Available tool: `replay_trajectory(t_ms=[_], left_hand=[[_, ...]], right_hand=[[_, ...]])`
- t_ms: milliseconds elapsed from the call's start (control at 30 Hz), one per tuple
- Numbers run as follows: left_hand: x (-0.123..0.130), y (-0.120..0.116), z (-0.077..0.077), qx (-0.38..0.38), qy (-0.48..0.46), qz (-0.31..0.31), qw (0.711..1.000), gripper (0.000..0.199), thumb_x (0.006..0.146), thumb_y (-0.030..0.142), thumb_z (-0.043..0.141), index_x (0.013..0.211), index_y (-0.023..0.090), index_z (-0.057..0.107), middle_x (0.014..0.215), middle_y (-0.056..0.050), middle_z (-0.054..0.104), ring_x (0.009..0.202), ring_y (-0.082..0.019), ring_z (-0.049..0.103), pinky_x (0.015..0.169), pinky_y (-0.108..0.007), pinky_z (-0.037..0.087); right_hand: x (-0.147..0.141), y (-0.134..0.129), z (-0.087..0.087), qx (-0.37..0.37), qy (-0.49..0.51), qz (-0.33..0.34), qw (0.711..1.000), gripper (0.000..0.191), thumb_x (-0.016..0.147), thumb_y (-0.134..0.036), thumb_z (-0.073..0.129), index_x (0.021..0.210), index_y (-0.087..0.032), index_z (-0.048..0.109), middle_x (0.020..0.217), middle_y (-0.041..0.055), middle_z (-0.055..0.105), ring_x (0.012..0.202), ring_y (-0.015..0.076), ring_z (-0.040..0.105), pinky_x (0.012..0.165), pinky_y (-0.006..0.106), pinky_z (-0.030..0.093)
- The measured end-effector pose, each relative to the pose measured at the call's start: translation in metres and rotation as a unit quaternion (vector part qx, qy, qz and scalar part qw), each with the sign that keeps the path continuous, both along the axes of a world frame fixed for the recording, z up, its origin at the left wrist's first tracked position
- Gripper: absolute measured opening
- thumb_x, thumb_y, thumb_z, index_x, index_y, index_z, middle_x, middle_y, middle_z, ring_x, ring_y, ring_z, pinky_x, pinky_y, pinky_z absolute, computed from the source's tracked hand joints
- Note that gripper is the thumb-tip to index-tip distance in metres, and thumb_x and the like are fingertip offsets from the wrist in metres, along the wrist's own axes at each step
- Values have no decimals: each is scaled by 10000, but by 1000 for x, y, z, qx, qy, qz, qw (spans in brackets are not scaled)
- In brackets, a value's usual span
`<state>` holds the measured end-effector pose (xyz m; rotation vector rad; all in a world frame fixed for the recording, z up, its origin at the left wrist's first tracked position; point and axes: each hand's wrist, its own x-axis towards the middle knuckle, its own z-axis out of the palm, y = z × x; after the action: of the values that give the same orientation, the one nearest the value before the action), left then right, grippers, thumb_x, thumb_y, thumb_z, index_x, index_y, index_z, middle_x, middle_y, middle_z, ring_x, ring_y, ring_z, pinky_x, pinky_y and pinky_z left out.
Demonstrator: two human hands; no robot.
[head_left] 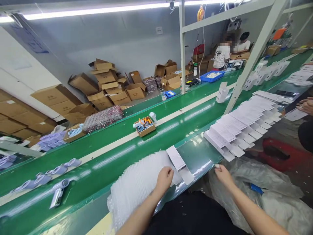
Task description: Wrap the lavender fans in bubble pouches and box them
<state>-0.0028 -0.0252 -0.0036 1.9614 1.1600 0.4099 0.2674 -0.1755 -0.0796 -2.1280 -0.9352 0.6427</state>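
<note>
My left hand (165, 177) is closed at the right end of a long row of translucent white sleeves (139, 179), beside one flat white box (176, 158) with its flap folded out. Whatever its curled fingers hold, if anything, is too small to name. My right hand (223, 174) is closed at the table's front edge, below a stack of overlapping white boxes (234, 125); something small and pale shows at its fingertips.
Beyond the green belt's pale divider (112, 145) sits a small carton (146, 130) of orange and blue parts. Lilac devices (58, 169) lie at left. A metal post (254, 58) rises at right. Another person's hands (306, 106) show at the right edge.
</note>
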Motion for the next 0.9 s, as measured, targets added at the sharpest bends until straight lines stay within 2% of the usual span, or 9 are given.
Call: replay_trajectory(t_ms=[67, 167, 233, 300, 333, 433, 567, 667, 900], left_hand=[[14, 4, -5, 76, 63, -73, 992, 149, 813, 230, 477, 772, 167, 605, 856, -60, 609, 908, -207, 522, 863, -339, 368], [32, -1, -14, 103, 127, -108, 981, 162, 820, 204, 477, 857, 159, 628, 949, -88, 605, 991, -222, 495, 902, -357, 360], [36, -7, -20, 104, 165, -120, 973, 175, 820, 228, 490, 886, 157, 635, 974, -100, 595, 1010, -231, 484, 893, -364, 369], [33, -13, -25, 111, 209, -138, 962, 199, 814, 261, 505, 916, 157, 641, 1011, -111, 584, 1041, -251, 471, 892, -381, 370], [30, -14, -27, 118, 231, -146, 955, 216, 813, 275, 508, 933, 156, 643, 1037, -117, 579, 1069, -266, 459, 901, -395, 365], [19, -15, -31, 150, 283, -156, 934, 277, 821, 314, 511, 997, 144, 641, 1111, -142, 569, 1172, -322, 397, 959, -468, 312], [12, -15, -38, 174, 305, -157, 923, 393, 827, 461, 513, 1032, 152, 644, 1110, -165, 587, 1244, -366, 330, 1016, -591, 169], [10, -16, -41, 184, 284, -143, 930, 460, 809, 536, 516, 1031, 155, 646, 1107, -172, 587, 1260, -374, 312, 1031, -621, 89], [-9, -20, -24, 200, 205, -13, 958, 348, 846, 484, 494, 987, 201, 640, 1072, -130, 570, 1200, -329, 364, 1034, -565, 165]], right_hand=[[0, 30, 3, -6, -17, 41, 999, 587, 631, -288, 511, 1210, -195, 500, 1089, 142, 607, 1016, 297, 595, 834, 469, 469], [-30, 75, 3, 14, -76, 207, 975, 823, 494, -173, 673, 1286, -244, 458, 1482, 115, 248, 1342, 320, 241, 1035, 443, 296], [-55, 98, 1, 21, -159, 348, 923, 781, 518, -117, 688, 1258, -267, 489, 1531, 75, 113, 1377, 342, 83, 1059, 466, 247], [-71, 114, -2, 19, -223, 440, 870, 623, 635, -79, 606, 1222, -266, 516, 1518, 69, 174, 1371, 330, 114, 1027, 474, 304], [-73, 120, -3, 19, -234, 458, 858, 561, 682, -55, 548, 1203, -263, 529, 1490, 70, 253, 1356, 310, 177, 1007, 457, 341], [-65, 133, -9, 31, -237, 470, 850, 495, 742, -13, 429, 1172, -225, 551, 1366, 91, 441, 1271, 267, 344, 974, 416, 399], [-47, 136, -17, 56, -243, 457, 854, 505, 731, -17, 409, 1204, -151, 521, 1316, 139, 464, 1192, 255, 428, 1003, 419, 381], [-52, 127, -29, 73, -245, 442, 860, 509, 710, -7, 392, 1186, -131, 525, 1291, 152, 467, 1188, 253, 435, 1019, 427, 364], [-75, 127, -43, 111, -238, 454, 851, 466, 706, -15, 401, 1133, -125, 554, 1270, 160, 454, 1178, 270, 432, 1007, 433, 370]])
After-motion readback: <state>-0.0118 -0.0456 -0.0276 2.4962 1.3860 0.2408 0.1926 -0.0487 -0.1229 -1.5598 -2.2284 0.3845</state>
